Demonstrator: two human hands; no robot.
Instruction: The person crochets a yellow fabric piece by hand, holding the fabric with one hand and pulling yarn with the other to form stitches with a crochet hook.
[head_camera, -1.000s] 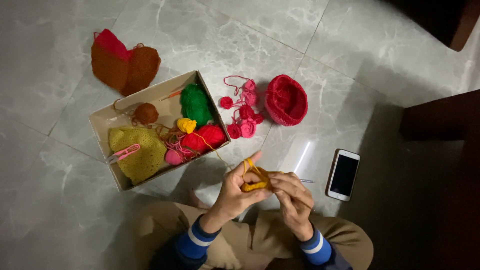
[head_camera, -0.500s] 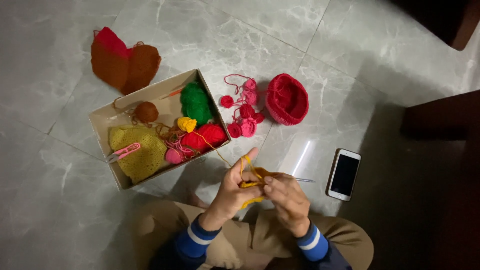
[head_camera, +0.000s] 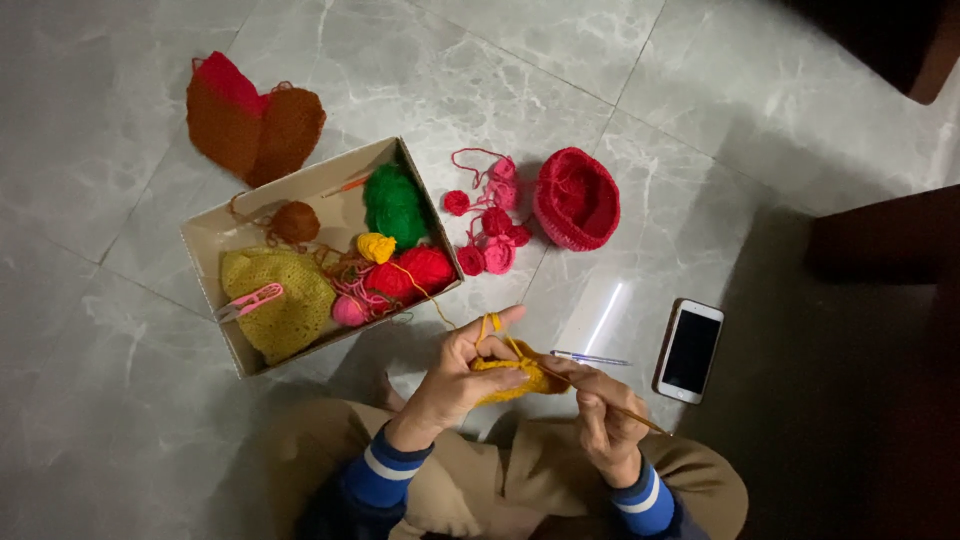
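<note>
We sit on the grey marble floor with our knees drawn up, and our left hand pinches the small yellow crochet piece between thumb and fingers, the index finger raised so that the yellow strand loops over it and stays taut; our right hand is closed around a thin crochet hook, whose tip points into the piece while its shaft sticks out past the wrist; so the work hangs just above our lap, between both hands, where we can look straight down on the stitches. The strand runs up and left to the cardboard box, which lies near the left hand, open side up, so yarn can feed out freely; in it we see a green ball, a red ball, a small yellow ball, a brown ball, a yellow knitted cap and pink snips resting on the cap. Beside the box lie small pink and red crocheted bits and a red crocheted bowl; farther off is a brown and red knitted piece. A white phone lies face up to our right, and a second hook lies just beside it on the floor.
</note>
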